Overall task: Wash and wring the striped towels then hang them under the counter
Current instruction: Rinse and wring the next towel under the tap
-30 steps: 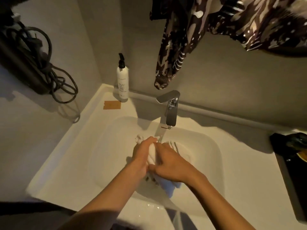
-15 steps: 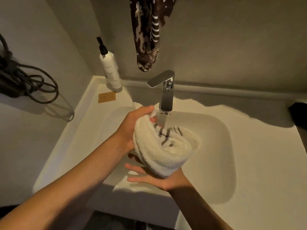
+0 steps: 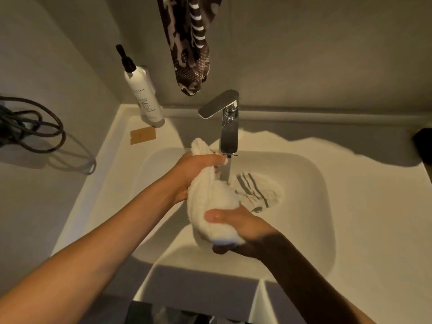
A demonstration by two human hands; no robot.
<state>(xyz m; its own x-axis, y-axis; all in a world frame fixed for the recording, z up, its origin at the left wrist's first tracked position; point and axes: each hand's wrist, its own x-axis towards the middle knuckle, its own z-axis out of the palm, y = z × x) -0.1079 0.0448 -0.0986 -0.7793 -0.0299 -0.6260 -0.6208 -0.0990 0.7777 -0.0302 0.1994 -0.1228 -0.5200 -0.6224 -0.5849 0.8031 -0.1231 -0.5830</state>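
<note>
A white towel [image 3: 211,202] is rolled into a thick twist above the white sink basin [image 3: 311,206]. My left hand [image 3: 191,176] grips its upper end, just left of the chrome faucet [image 3: 228,127]. My right hand [image 3: 236,228] wraps around its lower end. Water runs from the spout beside my left hand. A second towel [image 3: 257,190], white with grey stripes, lies in the bottom of the basin to the right of my hands.
A white pump bottle [image 3: 143,94] and a tan tag [image 3: 142,136] sit on the counter's back left. Dark patterned cloth [image 3: 189,47] hangs on the wall above the faucet. A black coiled cable [image 3: 28,127] hangs at left; a dark object [image 3: 423,141] sits far right.
My hands lifted the towel out of the basin bottom. My right hand, flat and open beneath it half a second ago, has closed around its lower end, and the roll has tightened. A striped towel shows in the basin.
</note>
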